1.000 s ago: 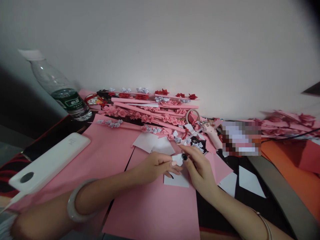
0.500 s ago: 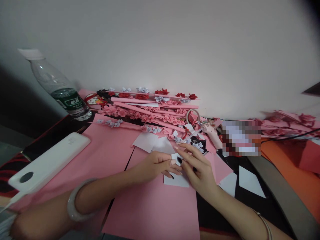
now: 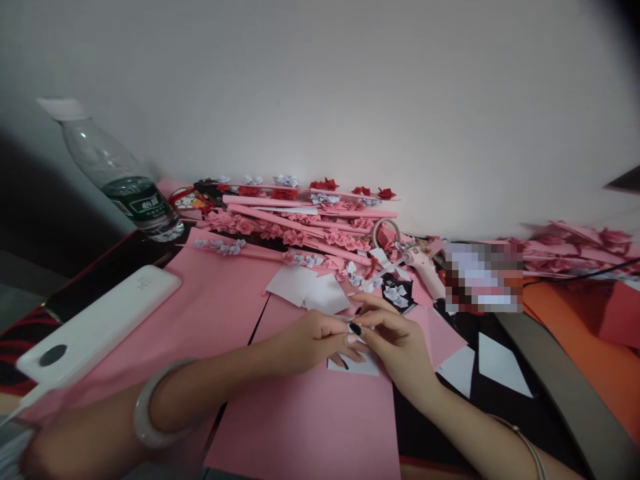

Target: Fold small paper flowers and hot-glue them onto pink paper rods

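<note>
Here, flowers [image 3: 296, 237] and a glue gun [image 3: 424, 270] lie beyond both hands' fingers [image 3: 333, 327] [image 3: 389, 320] pinching paper [image 3: 359, 336].

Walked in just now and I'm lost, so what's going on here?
A person is pinching a small piece of white paper between the fingers of the left hand and right hand, above a large pink sheet. The fingers hide most of it, so its shape can't be made out. Paper flowers lie behind, and a glue gun lies untouched beyond the right hand.
</note>
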